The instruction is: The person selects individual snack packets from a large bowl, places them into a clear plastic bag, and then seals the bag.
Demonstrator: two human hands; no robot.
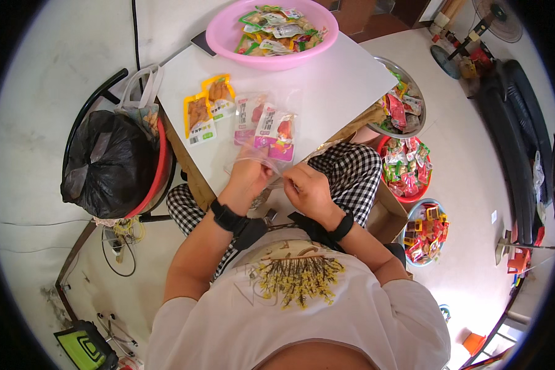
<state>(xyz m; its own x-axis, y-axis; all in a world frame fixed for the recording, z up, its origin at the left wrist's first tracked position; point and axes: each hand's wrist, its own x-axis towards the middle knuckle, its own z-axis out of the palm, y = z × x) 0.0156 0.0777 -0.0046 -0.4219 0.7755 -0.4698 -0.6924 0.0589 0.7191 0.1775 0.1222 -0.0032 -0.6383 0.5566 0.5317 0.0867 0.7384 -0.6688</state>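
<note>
My left hand (252,173) reaches partly inside the mouth of a clear plastic bag (289,99) that lies on the white table. Fingers curled, my right hand (305,185) pinches the near edge of that bag. Inside the bag are a pink-and-white snack packet (247,115) and another, purple-and-white packet (277,134) overlapping it. Two yellow-edged snack packets, one nearer (200,118) and one farther (219,96), rest on the table to the left of the bag. My left fingertips are partly hidden by the film.
A pink basin (215,44) of packets stands at the table's far edge, beside a dark flat device (202,42). On the right are a metal bowl (421,120), a red basin (409,200), a blue-rimmed basin (414,208) and a cardboard box (386,212). A black plastic bag (115,162) sits left.
</note>
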